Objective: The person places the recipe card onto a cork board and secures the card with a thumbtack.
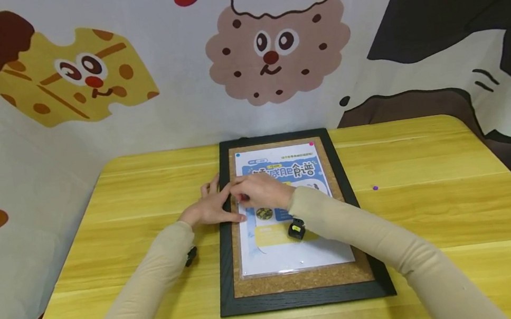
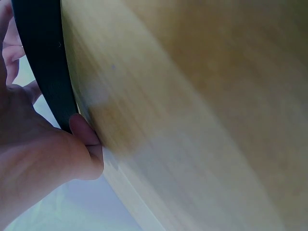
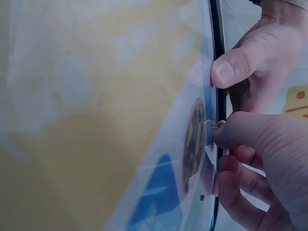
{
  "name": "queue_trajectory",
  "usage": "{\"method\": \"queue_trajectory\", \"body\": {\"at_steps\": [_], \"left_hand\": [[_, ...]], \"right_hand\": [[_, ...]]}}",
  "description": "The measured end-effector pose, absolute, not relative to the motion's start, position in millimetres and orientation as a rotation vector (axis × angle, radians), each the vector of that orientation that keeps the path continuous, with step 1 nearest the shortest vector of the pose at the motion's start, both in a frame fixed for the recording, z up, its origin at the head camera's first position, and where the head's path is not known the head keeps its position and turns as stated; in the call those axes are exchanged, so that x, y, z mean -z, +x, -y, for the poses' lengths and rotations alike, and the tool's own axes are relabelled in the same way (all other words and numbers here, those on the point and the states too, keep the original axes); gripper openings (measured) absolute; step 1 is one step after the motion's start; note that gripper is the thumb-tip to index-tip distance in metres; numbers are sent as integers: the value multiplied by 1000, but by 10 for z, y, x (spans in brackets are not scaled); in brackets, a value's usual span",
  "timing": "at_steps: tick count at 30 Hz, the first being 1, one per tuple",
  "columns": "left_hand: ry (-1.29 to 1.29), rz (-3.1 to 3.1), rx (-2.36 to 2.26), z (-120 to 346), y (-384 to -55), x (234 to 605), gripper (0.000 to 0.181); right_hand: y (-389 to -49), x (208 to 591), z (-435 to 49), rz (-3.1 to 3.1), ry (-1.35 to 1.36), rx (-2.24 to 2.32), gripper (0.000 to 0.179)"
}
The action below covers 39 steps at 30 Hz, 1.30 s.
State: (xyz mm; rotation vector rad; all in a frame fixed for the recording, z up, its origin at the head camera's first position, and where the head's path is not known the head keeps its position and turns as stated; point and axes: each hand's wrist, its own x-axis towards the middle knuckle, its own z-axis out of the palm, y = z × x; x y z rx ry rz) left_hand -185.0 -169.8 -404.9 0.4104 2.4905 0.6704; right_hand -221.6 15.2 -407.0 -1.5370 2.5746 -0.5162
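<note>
A cork board with a black frame lies on the table, and a glossy printed sheet covers most of the cork. At the sheet's left edge my right hand pinches a small pushpin between thumb and finger; its thin needle shows in the right wrist view. My left hand rests across the frame's left side with fingers spread. Its thumb lies on the sheet's edge. A blue pin and a pink pin sit in the sheet's top corners.
A loose purple pin lies on the yellow wood-grain table to the right of the board. Behind the table hangs a white cloth printed with cartoon food. Small dark wrist devices are strapped on both arms.
</note>
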Motion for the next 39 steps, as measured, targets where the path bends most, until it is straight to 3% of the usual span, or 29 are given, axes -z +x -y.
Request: {"method": "queue_trajectory", "body": {"at_steps": [10, 23, 39], "left_hand": [[419, -2498, -657, 1701, -1849, 4049, 101], [423, -2515, -652, 1709, -1856, 4059, 101], [417, -2513, -658, 1695, -1854, 4076, 100]], "right_hand": [[-2215, 4035, -179, -2558, -1461, 499, 9], [-2303, 4067, -288, -2349, -1275, 826, 7], [-2339, 4098, -259, -2307, -1274, 889, 7]]}}
